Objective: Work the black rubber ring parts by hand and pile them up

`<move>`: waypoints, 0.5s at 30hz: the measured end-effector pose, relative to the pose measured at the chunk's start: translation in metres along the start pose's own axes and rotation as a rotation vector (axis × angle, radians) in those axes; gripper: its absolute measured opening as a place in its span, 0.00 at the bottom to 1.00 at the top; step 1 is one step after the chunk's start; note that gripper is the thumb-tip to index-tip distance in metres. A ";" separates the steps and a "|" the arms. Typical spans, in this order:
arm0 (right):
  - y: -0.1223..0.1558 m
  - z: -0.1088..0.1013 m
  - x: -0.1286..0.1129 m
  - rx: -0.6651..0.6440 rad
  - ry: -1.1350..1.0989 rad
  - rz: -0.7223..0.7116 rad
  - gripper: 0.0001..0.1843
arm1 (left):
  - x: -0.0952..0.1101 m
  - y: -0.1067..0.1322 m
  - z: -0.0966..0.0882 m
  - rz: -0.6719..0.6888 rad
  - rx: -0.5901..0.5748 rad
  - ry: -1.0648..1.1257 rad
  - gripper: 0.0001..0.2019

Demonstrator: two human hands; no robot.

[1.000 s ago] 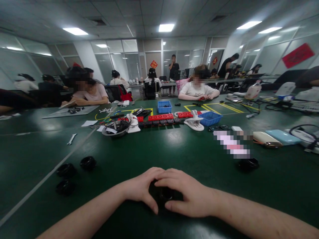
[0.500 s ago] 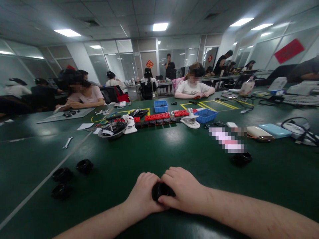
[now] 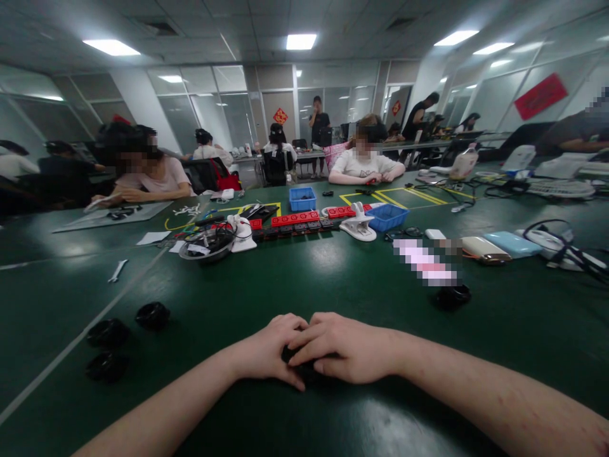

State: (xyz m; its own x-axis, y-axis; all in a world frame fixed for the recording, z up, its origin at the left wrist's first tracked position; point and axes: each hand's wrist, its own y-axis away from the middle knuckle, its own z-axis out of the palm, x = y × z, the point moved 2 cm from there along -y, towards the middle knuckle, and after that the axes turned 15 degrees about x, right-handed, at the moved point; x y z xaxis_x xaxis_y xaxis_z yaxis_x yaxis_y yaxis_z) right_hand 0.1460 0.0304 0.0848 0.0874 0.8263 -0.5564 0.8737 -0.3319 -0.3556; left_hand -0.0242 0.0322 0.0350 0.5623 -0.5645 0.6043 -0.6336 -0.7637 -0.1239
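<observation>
My left hand (image 3: pixel 269 349) and my right hand (image 3: pixel 340 346) are pressed together on the green table (image 3: pixel 333 279), both closed over a small black round part (image 3: pixel 288 354). Only a sliver of it shows between my fingers. Three more black round parts (image 3: pixel 152 314) lie to my left on the table. Another black round part (image 3: pixel 453 296) sits to the right, beyond my right forearm.
In the table's middle are red power strips (image 3: pixel 295 219), two blue bins (image 3: pixel 301 198), a white clamp (image 3: pixel 358 227), a bowl of cables (image 3: pixel 205 244) and a small wrench (image 3: pixel 117 271). Phones and cables lie at the right. Other people sit across the table.
My hands have closed tighter over the black part, which showed more between my fingers before. The view has tilted slightly downward.
</observation>
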 end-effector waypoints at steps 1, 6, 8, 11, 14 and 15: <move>0.001 -0.001 0.001 0.058 -0.025 0.013 0.18 | 0.001 0.004 -0.003 -0.036 0.008 0.008 0.32; 0.011 -0.013 0.020 0.295 -0.135 0.235 0.10 | 0.013 0.026 -0.037 -0.267 0.054 -0.018 0.35; 0.014 -0.012 0.031 0.224 -0.171 0.297 0.14 | 0.025 0.028 -0.051 -0.290 0.081 -0.050 0.25; 0.016 -0.002 0.043 0.053 -0.160 0.340 0.32 | 0.048 0.020 -0.060 -0.189 0.054 -0.061 0.20; 0.011 0.011 0.045 -0.015 -0.055 0.239 0.34 | 0.064 0.007 -0.055 -0.027 -0.065 -0.096 0.25; 0.009 0.015 0.045 -0.019 -0.025 0.202 0.32 | 0.068 0.003 -0.051 0.015 -0.103 -0.123 0.27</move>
State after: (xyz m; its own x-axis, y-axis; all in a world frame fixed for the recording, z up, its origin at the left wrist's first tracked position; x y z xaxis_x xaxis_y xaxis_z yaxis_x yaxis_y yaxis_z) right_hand 0.1507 0.0577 0.0447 0.2498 0.7324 -0.6333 0.8484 -0.4809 -0.2214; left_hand -0.0154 0.0079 0.1157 0.6092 -0.6144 0.5014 -0.6900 -0.7223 -0.0467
